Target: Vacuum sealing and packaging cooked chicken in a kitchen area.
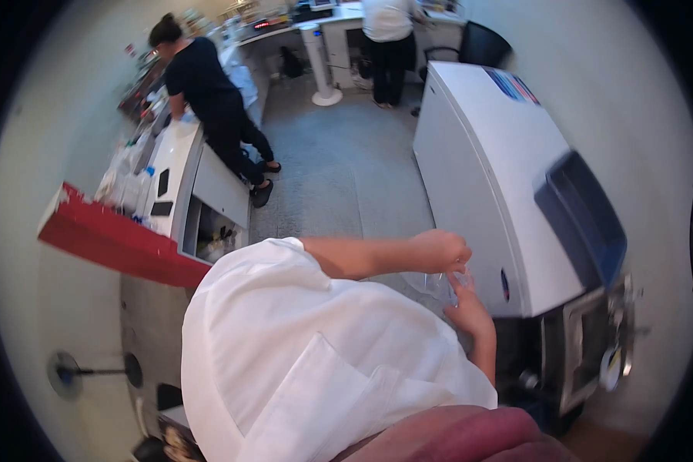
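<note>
My left hand [443, 251] reaches across from the left with its fingers curled on a clear plastic bag or film [430, 284]. Just below it, my right hand [468, 303] has a finger raised to the same clear plastic, close to the left fingertips. The plastic hangs loosely between my hands and my white shirt. Its exact shape is hard to tell, as it is thin and partly covered. Both hands are in front of a large white appliance cabinet [468, 173], near its lower front.
A blue-grey bin [583, 213] rests on the cabinet; a metal sink [583, 346] is beyond its near end. On the left are a white counter [176, 144] with two phones and a red panel [121, 242]. One co-worker [208, 86] leans over that counter; another [388, 46] stands by a tower fan [319, 66].
</note>
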### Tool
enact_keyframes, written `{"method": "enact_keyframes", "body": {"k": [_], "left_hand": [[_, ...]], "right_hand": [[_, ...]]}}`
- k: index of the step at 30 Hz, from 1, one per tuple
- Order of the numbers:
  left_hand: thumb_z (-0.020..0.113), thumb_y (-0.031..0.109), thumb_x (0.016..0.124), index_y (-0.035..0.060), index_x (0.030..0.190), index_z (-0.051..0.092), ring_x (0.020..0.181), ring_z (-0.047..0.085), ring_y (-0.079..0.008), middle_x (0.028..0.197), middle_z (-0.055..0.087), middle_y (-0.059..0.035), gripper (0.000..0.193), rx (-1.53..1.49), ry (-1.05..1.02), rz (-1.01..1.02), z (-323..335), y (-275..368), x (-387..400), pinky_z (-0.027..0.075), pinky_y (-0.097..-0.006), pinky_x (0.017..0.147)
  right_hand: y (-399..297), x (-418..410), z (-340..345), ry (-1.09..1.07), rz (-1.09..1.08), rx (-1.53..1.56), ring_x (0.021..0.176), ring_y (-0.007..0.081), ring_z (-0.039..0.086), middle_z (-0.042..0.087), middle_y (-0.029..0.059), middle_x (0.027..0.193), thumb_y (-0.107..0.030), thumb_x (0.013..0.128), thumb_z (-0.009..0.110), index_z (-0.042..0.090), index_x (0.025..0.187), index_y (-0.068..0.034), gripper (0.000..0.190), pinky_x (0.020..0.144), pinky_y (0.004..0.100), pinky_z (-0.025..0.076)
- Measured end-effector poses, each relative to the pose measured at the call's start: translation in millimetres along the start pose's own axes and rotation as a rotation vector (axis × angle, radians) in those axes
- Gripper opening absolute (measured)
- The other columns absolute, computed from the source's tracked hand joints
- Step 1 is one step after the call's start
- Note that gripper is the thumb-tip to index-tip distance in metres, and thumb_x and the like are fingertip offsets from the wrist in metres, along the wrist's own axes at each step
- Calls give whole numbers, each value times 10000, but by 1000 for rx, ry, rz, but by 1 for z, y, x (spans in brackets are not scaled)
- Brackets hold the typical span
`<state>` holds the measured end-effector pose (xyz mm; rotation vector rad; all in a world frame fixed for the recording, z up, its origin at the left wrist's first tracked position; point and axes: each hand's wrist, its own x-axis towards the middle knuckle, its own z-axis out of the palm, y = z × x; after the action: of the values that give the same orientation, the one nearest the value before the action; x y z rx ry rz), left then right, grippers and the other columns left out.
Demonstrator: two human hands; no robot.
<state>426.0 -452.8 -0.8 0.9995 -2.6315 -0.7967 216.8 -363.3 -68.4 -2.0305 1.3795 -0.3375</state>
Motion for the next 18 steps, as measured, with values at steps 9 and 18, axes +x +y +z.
{"method": "enact_keyframes", "body": {"k": [9, 18], "left_hand": [[711, 206, 928, 98, 972, 681, 911, 669, -336, 935, 653, -96, 121, -120, 733, -196, -49, -123, 15, 531, -454, 805], [674, 228, 944, 126, 1116, 672, 989, 648, -321, 1064, 636, -88, 200, 38, 320, -315, -146, -268, 87, 518, -461, 823]], "right_hand": [[-4, 226, -58, -81, -163, -121, 1463, 479, 354, 331, 326, 1586, -138, 768, 753, 588, 1423, -120, 676, 1182, 474, 379], [-37, 398, -72, 47, -306, -112, 1204, 384, 601, 564, 189, 1403, -34, 843, 680, 734, 1173, -86, 338, 988, 462, 511]]}}
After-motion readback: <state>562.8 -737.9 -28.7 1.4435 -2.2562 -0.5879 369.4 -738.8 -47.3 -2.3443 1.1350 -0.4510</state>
